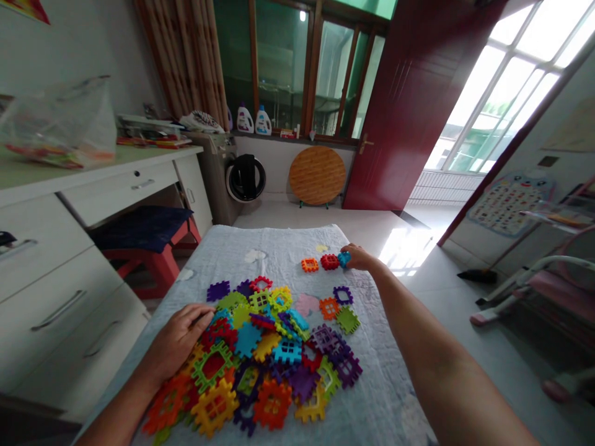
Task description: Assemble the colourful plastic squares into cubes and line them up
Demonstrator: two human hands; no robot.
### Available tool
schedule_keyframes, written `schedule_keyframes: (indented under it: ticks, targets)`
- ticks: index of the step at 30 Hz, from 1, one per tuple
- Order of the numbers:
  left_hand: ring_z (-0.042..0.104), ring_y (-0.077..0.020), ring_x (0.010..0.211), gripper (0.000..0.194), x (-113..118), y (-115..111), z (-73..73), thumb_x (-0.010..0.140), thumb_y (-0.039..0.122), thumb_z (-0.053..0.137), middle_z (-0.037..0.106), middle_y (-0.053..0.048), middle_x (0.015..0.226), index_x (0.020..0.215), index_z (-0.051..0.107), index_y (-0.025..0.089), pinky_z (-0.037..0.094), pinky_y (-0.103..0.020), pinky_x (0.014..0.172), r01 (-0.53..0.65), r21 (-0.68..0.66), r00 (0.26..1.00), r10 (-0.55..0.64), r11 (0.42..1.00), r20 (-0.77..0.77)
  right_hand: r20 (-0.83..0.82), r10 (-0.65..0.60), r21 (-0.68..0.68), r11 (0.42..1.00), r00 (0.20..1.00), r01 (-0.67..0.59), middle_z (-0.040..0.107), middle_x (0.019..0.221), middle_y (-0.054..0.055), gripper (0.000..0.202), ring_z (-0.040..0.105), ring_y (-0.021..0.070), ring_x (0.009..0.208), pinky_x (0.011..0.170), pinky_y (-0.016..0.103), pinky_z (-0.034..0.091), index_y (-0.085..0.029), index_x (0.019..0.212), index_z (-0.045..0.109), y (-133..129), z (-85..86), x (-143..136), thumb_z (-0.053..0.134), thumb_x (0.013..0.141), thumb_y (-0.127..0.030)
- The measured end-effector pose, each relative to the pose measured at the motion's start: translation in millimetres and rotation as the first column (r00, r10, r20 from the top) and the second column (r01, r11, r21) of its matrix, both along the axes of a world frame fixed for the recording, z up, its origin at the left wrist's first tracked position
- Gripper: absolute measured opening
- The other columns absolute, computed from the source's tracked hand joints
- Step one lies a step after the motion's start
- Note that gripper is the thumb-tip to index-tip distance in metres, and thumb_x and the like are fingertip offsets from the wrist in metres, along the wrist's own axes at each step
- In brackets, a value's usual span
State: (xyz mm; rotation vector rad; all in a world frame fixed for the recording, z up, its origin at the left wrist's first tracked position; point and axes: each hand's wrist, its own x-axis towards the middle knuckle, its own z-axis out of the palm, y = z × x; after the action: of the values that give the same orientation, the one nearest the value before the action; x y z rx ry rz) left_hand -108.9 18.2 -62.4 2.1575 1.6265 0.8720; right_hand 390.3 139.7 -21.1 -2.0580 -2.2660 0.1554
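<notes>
A heap of colourful plastic interlocking building tiles (248, 339) lies on a cloth-covered table (385, 371). My left hand (183, 334) rests against the heap's left side, fingers together; what they hold, if anything, is hidden. At the far right of the table, my right hand (357, 256) grips a blue tile (344, 259). Just left of it sits a red tile (330, 262), close to the blue one; whether they touch is unclear. An orange tile (309, 265) lies further left in the same row. Nearer me are a purple frame tile (343, 295), another orange tile (329, 308) and a green tile (348, 319).
Left of the table stand a red stool (155, 272) with a dark cushion and a white drawer cabinet (60, 297). A washing machine (216, 179), a round wooden board (317, 176) and a red door (395, 124) are beyond. At right is a pink chair (564, 285).
</notes>
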Motion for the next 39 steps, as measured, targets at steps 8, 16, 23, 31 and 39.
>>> schedule_keyframes:
  ticks: [8, 16, 23, 31, 39]
  targets:
    - [0.062, -0.0224, 0.101, 0.044, 1.1, -0.7, 3.0, 0.085, 0.058, 0.042, 0.067, -0.004, 0.106, 0.095, 0.068, 0.023, 0.046, -0.035, 0.096, -0.002, -0.029, 1.000, 0.002, 1.000, 0.003, 0.040, 0.022, -0.058, 0.998, 0.999, -0.020, 0.050, 0.132, 0.009, 0.077, 0.049, 0.0262, 0.111, 0.089, 0.033, 0.039, -0.022, 0.134, 0.045, -0.2, 1.8, 0.0, 0.069, 0.060, -0.018]
    - [0.062, -0.0219, 0.100, 0.045, 3.2, -2.3, 5.1, 0.085, 0.058, 0.042, 0.068, -0.004, 0.103, 0.094, 0.068, 0.024, 0.048, -0.034, 0.095, 0.000, -0.019, 1.000, 0.000, 1.000, 0.008, 0.071, 0.074, -0.138, 0.988, 0.995, -0.064, 0.058, 0.119, 0.009, 0.061, 0.057, 0.0240, 0.103, 0.088, 0.029, 0.042, -0.019, 0.118, 0.058, 4.0, 7.4, -6.9, 0.071, 0.058, -0.017]
    - [0.061, -0.0225, 0.102, 0.044, 0.6, -1.4, 1.9, 0.086, 0.057, 0.042, 0.067, -0.005, 0.106, 0.095, 0.068, 0.023, 0.046, -0.036, 0.096, 0.004, -0.029, 1.000, -0.004, 1.000, -0.002, 0.096, 0.075, -0.159, 0.986, 0.992, -0.060, 0.058, 0.117, 0.010, 0.061, 0.058, 0.0252, 0.099, 0.081, 0.029, 0.045, -0.019, 0.117, 0.059, 2.4, 9.4, -4.2, 0.072, 0.057, -0.018]
    - [0.061, -0.0219, 0.102, 0.044, 1.8, -1.3, 3.2, 0.086, 0.057, 0.041, 0.067, -0.005, 0.106, 0.096, 0.067, 0.023, 0.046, -0.035, 0.097, 0.002, -0.025, 1.000, -0.002, 1.000, -0.002, 0.075, 0.025, -0.120, 0.993, 0.997, -0.015, 0.053, 0.127, 0.013, 0.074, 0.053, 0.0299, 0.108, 0.086, 0.036, 0.044, -0.020, 0.128, 0.052, -2.9, 8.8, -4.7, 0.072, 0.057, -0.017]
    - [0.062, -0.0221, 0.099, 0.045, 2.6, -0.3, 4.3, 0.084, 0.058, 0.042, 0.069, -0.005, 0.101, 0.092, 0.069, 0.022, 0.047, -0.034, 0.094, 0.002, 0.015, 1.000, -0.002, 1.000, -0.014, -0.143, 0.221, 0.032, 0.975, 0.965, -0.219, 0.058, 0.117, 0.009, 0.051, 0.055, 0.0205, 0.101, 0.089, 0.032, 0.042, -0.018, 0.120, 0.056, -65.9, 31.9, -28.9, 0.060, 0.070, -0.015]
